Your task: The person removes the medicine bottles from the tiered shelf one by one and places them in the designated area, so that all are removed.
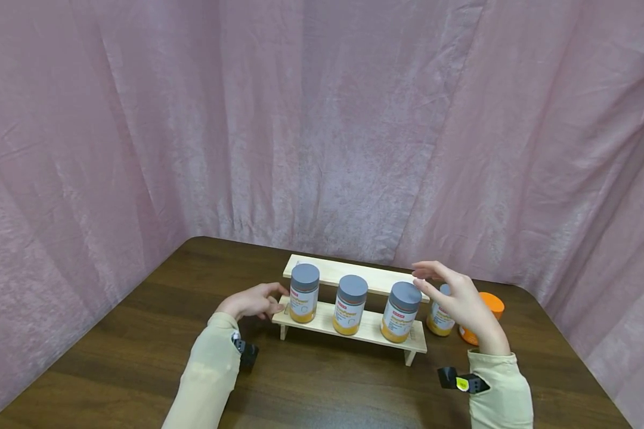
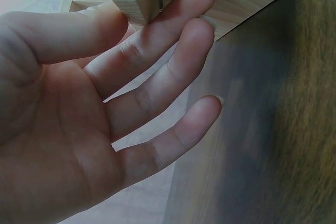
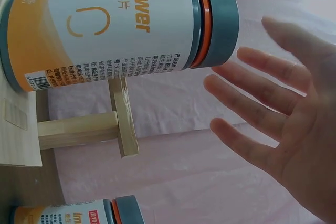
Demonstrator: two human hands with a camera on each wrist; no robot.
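Right now my right hand [image 1: 458,298] has hold of nothing: its fingers are loosely spread, just beside the grey lid [image 1: 406,293] of the right-hand jar [image 1: 399,316], and I can't tell whether a fingertip brushes it. That jar stands upright near the right end of the lower shelf [image 1: 372,326], in line with the middle jar [image 1: 350,307] and the left-hand jar [image 1: 304,298]. My left hand [image 1: 252,300] pinches the left end of that shelf, thumb against the wood and the other fingers extended past it, so the wooden rack [image 1: 375,278] should stay put toward the bench's [image 1: 322,387] back edge. As I judge it, this step wants the left pinch firm but gentle, without lifting that end, since tall jars on a narrow plank could tip. The right fingers should pass wide of the lid, or, if I grip it, close evenly from both sides and lift straight. I'd also mind my knuckles near the grey-lidded jar [image 1: 441,322] and orange-lidded jar [image 1: 492,305] on the bench, toward its right edge.
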